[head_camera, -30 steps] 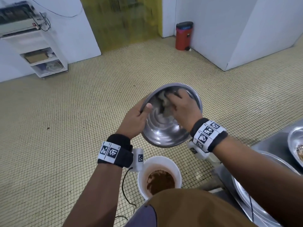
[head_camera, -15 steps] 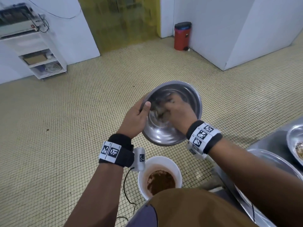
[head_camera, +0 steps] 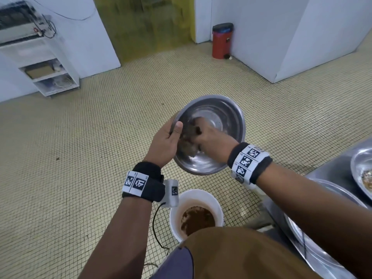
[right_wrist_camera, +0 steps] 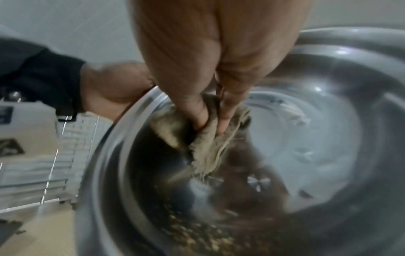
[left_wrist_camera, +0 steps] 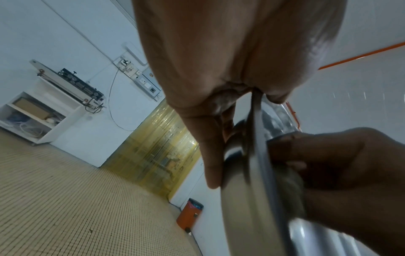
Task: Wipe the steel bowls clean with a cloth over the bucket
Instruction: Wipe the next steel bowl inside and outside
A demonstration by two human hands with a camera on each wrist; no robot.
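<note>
A steel bowl (head_camera: pixel 221 115) is held tilted above a white bucket (head_camera: pixel 216 200) with brown waste in it. My left hand (head_camera: pixel 168 141) grips the bowl's left rim, thumb inside and fingers (left_wrist_camera: pixel 211 155) flat against the outer wall. My right hand (head_camera: pixel 209 137) is inside the bowl, pressing a crumpled brownish cloth (right_wrist_camera: pixel 206 138) against the left inner wall near the rim. Brown crumbs (right_wrist_camera: pixel 197 230) lie low in the bowl (right_wrist_camera: pixel 306 138). The cloth (head_camera: pixel 188 141) shows between both hands.
A steel counter (head_camera: pixel 332 176) at the right carries a large steel bowl (head_camera: pixel 314 248) and a dirty steel bowl (head_camera: pixel 362 176). A red bin (head_camera: pixel 222 40) stands by the far wall. A white shelf unit (head_camera: pixel 46 75) is at the far left. A black cable (head_camera: pixel 156 224) hangs beside the bucket.
My right hand with the cloth has swept from the bowl's upper middle down and left toward the rim beside my left thumb. The bowl stays held over the bucket.
</note>
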